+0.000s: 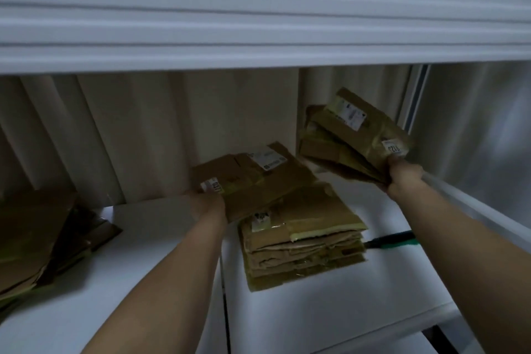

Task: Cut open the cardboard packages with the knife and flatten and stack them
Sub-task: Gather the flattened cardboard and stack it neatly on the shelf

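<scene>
A stack of flattened brown cardboard packages [304, 253] lies on the white table [316, 313], right of centre. My left hand [208, 204] grips the near edge of a flattened package [253, 178] that sits tilted on top of that stack. My right hand [402, 178] holds a bundle of several flattened packages [350, 141] up in the air, above and to the right of the stack. A knife with a dark and green handle [390, 240] lies on the table just right of the stack, partly hidden behind it.
Another pile of flattened cardboard [43, 241] lies at the left edge of the table. A white shelf [258, 23] runs overhead across the view. Pale curtains [143, 129] hang behind the table. The table's right edge [448, 307] drops off near my right arm.
</scene>
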